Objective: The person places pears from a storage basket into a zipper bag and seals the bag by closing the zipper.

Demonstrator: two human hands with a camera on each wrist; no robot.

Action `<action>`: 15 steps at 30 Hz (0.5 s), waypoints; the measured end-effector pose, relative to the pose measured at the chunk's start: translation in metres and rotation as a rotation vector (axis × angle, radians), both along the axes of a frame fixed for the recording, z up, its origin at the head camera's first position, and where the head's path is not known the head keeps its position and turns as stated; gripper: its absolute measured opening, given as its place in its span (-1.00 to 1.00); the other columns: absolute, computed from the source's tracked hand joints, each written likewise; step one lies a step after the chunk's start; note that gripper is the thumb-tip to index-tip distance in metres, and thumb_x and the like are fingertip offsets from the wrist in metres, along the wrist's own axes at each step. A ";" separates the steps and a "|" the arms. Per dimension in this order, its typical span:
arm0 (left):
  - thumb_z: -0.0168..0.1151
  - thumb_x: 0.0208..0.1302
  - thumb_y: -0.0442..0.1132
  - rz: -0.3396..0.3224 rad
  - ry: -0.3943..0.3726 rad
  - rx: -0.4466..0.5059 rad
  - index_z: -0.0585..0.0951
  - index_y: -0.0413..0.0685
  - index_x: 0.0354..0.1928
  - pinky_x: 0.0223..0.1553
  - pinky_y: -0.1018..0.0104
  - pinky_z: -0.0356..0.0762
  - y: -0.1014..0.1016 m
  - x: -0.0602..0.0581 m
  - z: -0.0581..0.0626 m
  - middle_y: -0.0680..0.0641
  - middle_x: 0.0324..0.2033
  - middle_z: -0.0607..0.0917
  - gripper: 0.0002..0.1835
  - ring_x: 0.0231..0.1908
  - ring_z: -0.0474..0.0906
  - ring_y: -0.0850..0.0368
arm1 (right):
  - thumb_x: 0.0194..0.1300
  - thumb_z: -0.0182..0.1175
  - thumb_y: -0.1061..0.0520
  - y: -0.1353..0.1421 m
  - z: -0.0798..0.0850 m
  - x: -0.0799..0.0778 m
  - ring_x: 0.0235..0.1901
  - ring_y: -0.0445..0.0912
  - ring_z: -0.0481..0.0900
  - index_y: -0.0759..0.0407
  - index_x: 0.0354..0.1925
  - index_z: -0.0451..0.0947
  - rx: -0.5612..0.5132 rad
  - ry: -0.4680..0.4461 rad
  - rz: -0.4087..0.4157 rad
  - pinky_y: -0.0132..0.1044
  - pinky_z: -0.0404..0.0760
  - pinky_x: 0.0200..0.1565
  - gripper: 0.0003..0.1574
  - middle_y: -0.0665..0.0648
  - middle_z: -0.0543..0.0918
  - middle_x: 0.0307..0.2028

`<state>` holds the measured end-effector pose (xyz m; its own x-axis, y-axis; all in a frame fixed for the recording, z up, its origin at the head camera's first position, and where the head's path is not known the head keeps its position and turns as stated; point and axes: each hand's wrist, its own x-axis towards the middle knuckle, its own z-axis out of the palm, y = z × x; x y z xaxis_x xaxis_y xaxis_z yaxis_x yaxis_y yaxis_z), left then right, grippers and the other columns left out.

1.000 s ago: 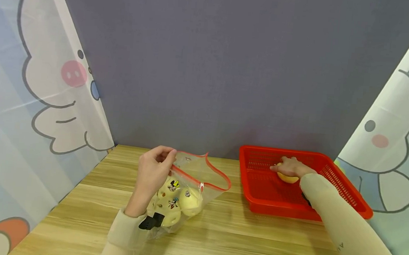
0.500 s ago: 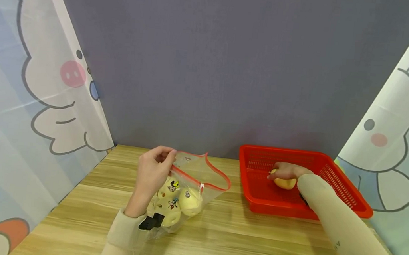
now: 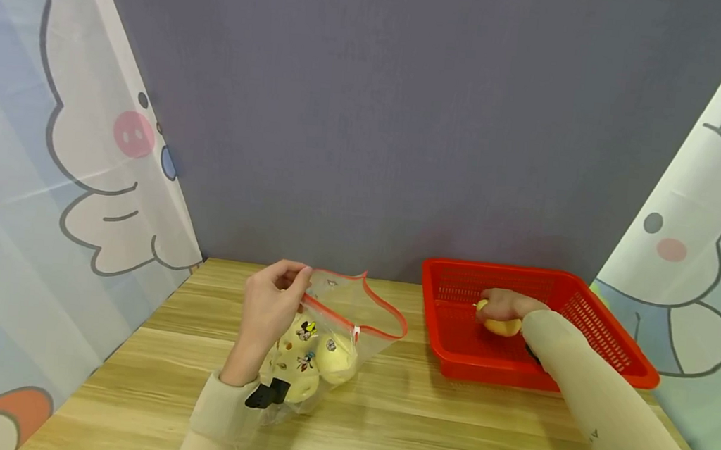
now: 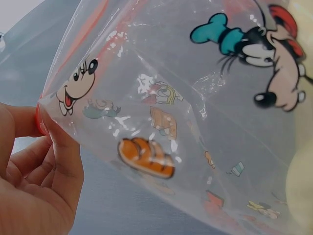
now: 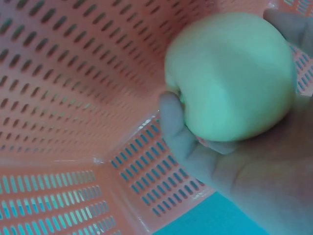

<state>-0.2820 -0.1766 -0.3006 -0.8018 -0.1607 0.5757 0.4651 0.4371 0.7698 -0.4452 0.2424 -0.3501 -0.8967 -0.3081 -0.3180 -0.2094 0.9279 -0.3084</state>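
Observation:
My left hand (image 3: 270,303) pinches the red-edged mouth of a clear zip bag (image 3: 381,322) between thumb and fingers. The bag, printed with cartoon figures, gapes at the top, and several pale yellow apples (image 3: 335,359) sit low inside it. In the left wrist view the bag's film (image 4: 146,122) fills most of the picture, with the thumb and fingers at its corner. Over in the red plastic basket (image 3: 470,368), my right hand (image 3: 507,306) grips a yellow apple (image 3: 503,328). The right wrist view shows fingers curled round that apple (image 5: 230,78).
The basket has slotted walls and stands at the right of the wooden table (image 3: 408,426). Behind the table hangs a dark grey cloth (image 3: 368,127). Cartoon-printed curtains (image 3: 100,219) flank both sides.
My right hand was spread flat over the apple; its fingers have since curled round it. The apple has shifted slightly toward the front. My left hand and the bag stay put.

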 end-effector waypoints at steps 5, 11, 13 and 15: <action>0.28 0.44 -0.30 0.003 -0.010 0.001 0.73 -0.31 -0.14 -0.64 0.32 0.63 -0.001 -0.001 0.000 -0.29 -0.40 0.73 -0.82 -0.67 0.58 0.14 | 0.19 0.19 -0.02 -0.008 0.008 -0.002 -0.23 0.06 0.48 0.34 0.04 0.51 -0.035 0.098 0.015 -0.15 0.50 -0.19 -0.43 0.24 0.57 -0.17; 0.28 0.44 -0.29 0.005 -0.016 0.004 0.74 -0.30 -0.14 -0.64 0.31 0.63 0.001 -0.001 0.001 -0.28 -0.40 0.73 -0.82 -0.66 0.58 0.14 | 0.29 0.22 -0.11 -0.015 0.019 -0.003 -0.22 0.05 0.49 0.40 0.22 0.43 -0.096 0.142 -0.015 -0.17 0.55 -0.18 -0.26 0.21 0.55 -0.15; 0.29 0.44 -0.29 0.004 -0.013 0.002 0.74 -0.30 -0.15 -0.65 0.30 0.63 0.001 -0.001 0.000 -0.27 -0.41 0.73 -0.82 -0.66 0.58 0.14 | 0.30 0.23 -0.12 -0.017 0.022 -0.002 -0.23 0.05 0.49 0.38 0.23 0.42 -0.101 0.155 -0.022 -0.17 0.56 -0.19 -0.25 0.22 0.54 -0.15; 0.29 0.43 -0.29 0.003 -0.009 -0.001 0.74 -0.30 -0.15 -0.65 0.30 0.63 0.001 -0.002 0.000 -0.27 -0.41 0.73 -0.83 -0.67 0.58 0.14 | 0.29 0.22 -0.12 -0.019 0.026 0.000 -0.26 0.05 0.50 0.36 0.18 0.44 -0.108 0.163 -0.022 -0.18 0.55 -0.23 -0.30 0.22 0.54 -0.18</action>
